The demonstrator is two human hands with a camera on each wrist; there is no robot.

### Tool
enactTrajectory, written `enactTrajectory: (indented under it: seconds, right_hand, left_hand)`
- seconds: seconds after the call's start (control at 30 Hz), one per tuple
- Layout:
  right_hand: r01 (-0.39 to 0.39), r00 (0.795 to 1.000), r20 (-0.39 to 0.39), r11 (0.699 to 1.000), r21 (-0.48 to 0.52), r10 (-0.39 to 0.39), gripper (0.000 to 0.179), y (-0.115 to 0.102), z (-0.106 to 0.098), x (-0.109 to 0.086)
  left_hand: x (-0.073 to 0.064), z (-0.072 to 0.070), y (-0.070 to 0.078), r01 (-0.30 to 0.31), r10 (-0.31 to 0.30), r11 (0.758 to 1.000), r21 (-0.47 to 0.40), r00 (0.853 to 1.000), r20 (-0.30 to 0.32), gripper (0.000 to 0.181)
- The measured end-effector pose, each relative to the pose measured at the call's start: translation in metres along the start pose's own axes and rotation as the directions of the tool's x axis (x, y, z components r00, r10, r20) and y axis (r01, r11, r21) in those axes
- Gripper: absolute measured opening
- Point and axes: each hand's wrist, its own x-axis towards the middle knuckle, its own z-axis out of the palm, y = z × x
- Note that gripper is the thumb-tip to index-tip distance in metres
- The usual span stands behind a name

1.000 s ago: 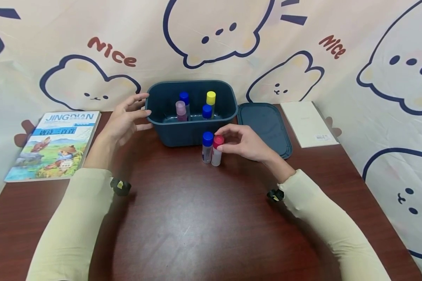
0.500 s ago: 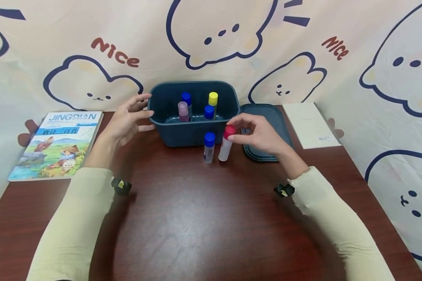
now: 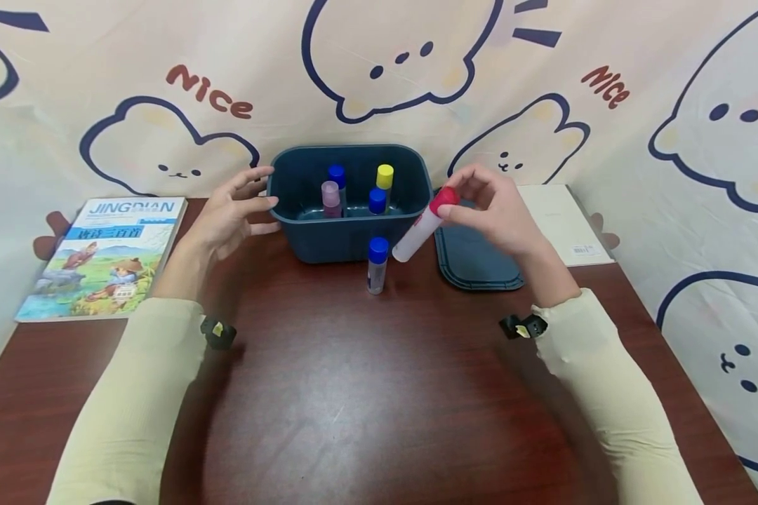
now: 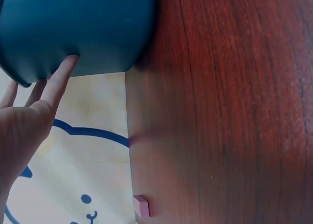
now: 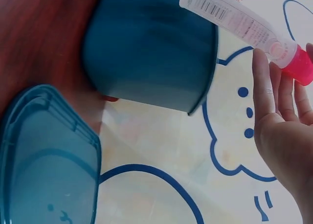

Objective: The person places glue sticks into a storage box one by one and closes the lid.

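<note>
My right hand (image 3: 489,210) pinches the red cap of a white glue stick (image 3: 419,233), held tilted in the air beside the bin's front right corner. The right wrist view shows a barcode on this glue stick (image 5: 230,16). My left hand (image 3: 227,214) touches the left end of the dark blue plastic bin (image 3: 328,242) with extended fingers. Inside the bin stand a purple-capped tube (image 3: 331,200), a yellow-capped one (image 3: 384,175) and two blue-capped ones, one (image 3: 377,202) near the front wall. Another blue-capped glue stick (image 3: 377,266) stands upright on the table before the bin.
The bin's dark blue lid (image 3: 480,263) lies flat right of the bin, partly under my right hand. A pale book (image 3: 565,228) lies at the far right, a colourful picture book (image 3: 104,256) at the far left. A patterned cloth (image 3: 379,77) hangs behind the table.
The red-capped glue stick has left the table beside the blue-capped one, moving up and right in my right hand and tilting. My left hand stays at the bin.
</note>
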Motion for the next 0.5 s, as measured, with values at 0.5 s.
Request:
enactTrajectory:
  seconds: [0.5]
  right_hand:
    - [0.168,0.974,-0.182,0.97,0.176,-0.136,0.028,-0.011,-0.004,0.015]
  left_hand:
    - [0.0,0.001,0.002,0.011,-0.011,1.0,0.001,1.0,-0.003,0.063]
